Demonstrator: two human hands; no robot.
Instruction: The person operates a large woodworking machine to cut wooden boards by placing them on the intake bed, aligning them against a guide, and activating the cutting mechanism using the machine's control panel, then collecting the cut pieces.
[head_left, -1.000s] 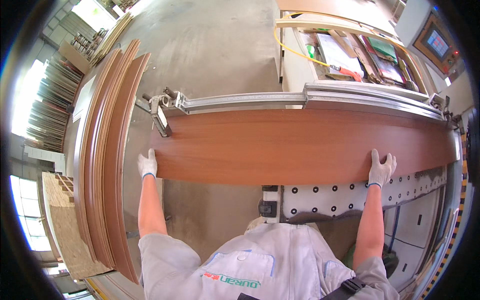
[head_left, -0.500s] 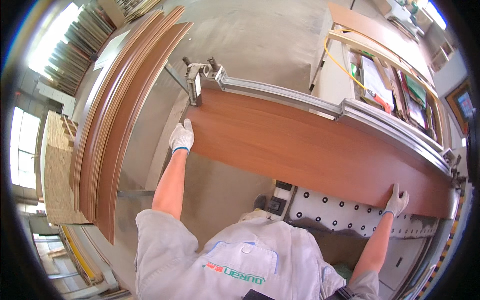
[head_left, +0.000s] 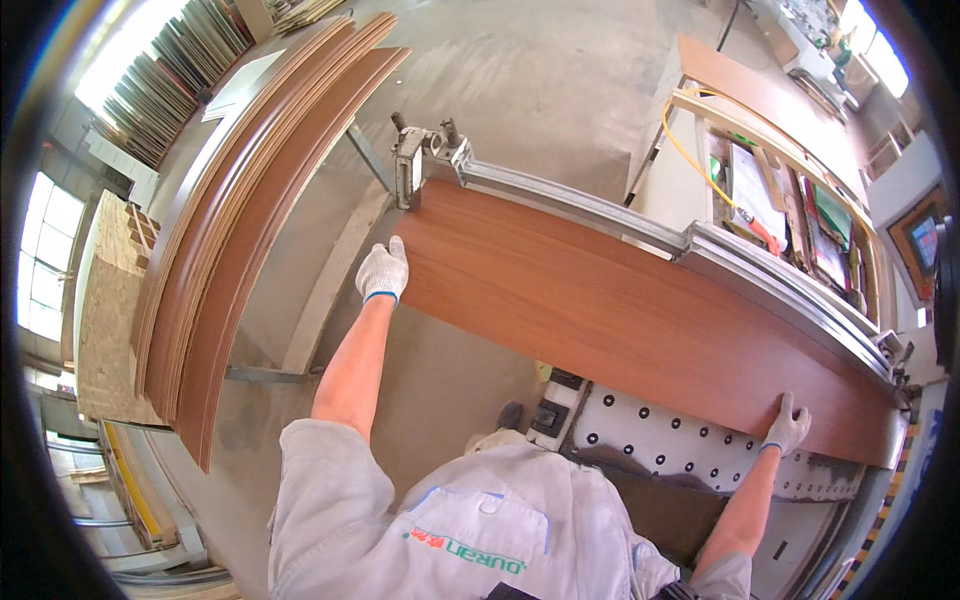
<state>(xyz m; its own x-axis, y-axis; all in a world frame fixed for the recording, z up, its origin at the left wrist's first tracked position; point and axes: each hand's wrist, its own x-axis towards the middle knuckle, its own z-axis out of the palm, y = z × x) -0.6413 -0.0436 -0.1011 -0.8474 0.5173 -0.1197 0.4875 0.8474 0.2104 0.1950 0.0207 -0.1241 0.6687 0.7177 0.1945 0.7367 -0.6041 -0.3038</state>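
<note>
A long reddish-brown wood-grain board (head_left: 600, 310) lies along a metal guide rail (head_left: 580, 212), its left end next to an upright metal stop (head_left: 409, 175). My left hand (head_left: 384, 270), in a white knit glove, is closed on the board's left end near the front corner; the thumb shows and the fingers below are partly hidden. Toward the right, my right hand (head_left: 788, 424), gloved too, grips the near long edge with its fingertips on the top face. Under the board's right part sits a pale machine table (head_left: 660, 440) dotted with black round pads.
Stacked brown panels (head_left: 235, 270) stand on a metal frame at the left. Beyond the rail, an open-topped bin (head_left: 770, 190) holds offcuts, with a yellow hose (head_left: 690, 150) over it. A screen (head_left: 922, 235) is at the far right. Concrete floor (head_left: 540, 80) lies beyond the rail.
The view has shifted slightly, so the panels, rail and board sit differently in the picture. Both hands keep their hold, and the board stays at about the same place against the rail.
</note>
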